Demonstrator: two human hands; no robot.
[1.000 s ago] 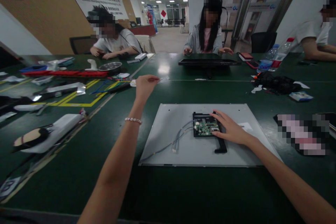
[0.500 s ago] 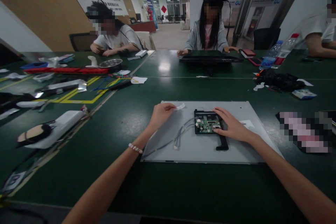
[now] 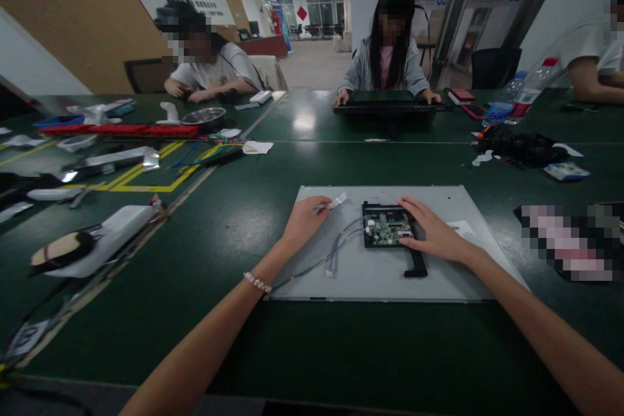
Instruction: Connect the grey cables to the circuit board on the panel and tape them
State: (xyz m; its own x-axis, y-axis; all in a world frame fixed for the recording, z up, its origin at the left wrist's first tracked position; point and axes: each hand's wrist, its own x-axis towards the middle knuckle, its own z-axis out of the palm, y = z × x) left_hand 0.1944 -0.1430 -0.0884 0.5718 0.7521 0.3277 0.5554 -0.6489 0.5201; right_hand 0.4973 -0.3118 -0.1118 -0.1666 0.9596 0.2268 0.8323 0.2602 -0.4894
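Note:
A grey metal panel (image 3: 439, 276) lies flat on the dark green table in front of me. A green circuit board (image 3: 385, 231) in a black frame sits on its middle, with thin grey wires (image 3: 336, 250) trailing off to the left. My left hand (image 3: 305, 221) hovers over the panel's left part and pinches a small strip of clear tape (image 3: 336, 202). My right hand (image 3: 431, 234) rests on the right edge of the circuit board, fingers stretched flat across it.
Tools, coloured cables and a metal bowl (image 3: 202, 118) lie on the left around yellow floor-tape marks. A white device (image 3: 92, 244) sits near left. Black cloth (image 3: 519, 146) and plastic bottles (image 3: 521, 94) are at right. Three people sit along the far side; one handles a black monitor (image 3: 390, 107).
My left hand came back from the far middle of the table with the tape strip and now holds it over the panel's left part. My right hand stayed on the board.

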